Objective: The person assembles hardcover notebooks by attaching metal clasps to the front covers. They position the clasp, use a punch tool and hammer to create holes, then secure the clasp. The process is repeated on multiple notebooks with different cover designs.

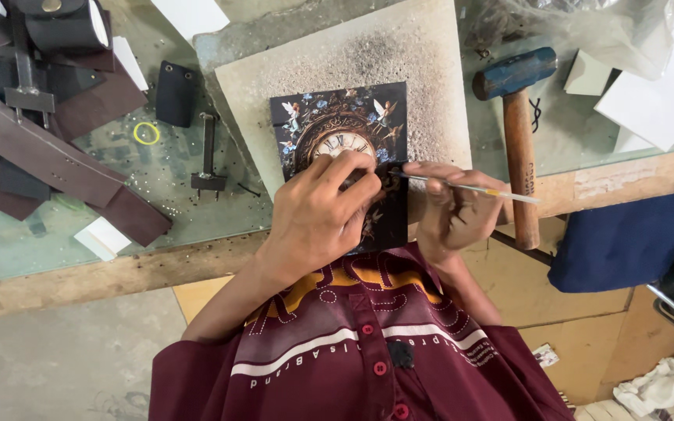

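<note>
1. on the pale stone slab [423, 70] in the head view lies the dark printed card [342, 129], a clock face ringed with small winged figures and flowers; its lower part is hidden under our hands and it sits at the near edge of the slab, close to our chest.
2. our left hand [317, 214] rests on the card with fingers curled down, fingertips pressing its middle; we see nothing gripped inside it, it just pins the card flat.
3. our right hand [454, 210] is closed around a thin brush [470, 187], pinched between fingers and thumb, with the tip touching the card's right edge beside the left fingertips.
4. as for progress, we judge the edge work is in hand: the brush is at the right side, but we cannot tell how much of the edge is already coated or what is left, since the edge is too thin and dark to read.
5. a hammer [518, 125] with a blue head and wooden handle lies just right of the slab, its handle reaching past the bench edge.
6. to the left, well apart from the card, lie brown leather strips [48, 156], a small yellow ring [147, 133] and a pronged metal tool [209, 156] on the glass bench top [157, 203].
</note>
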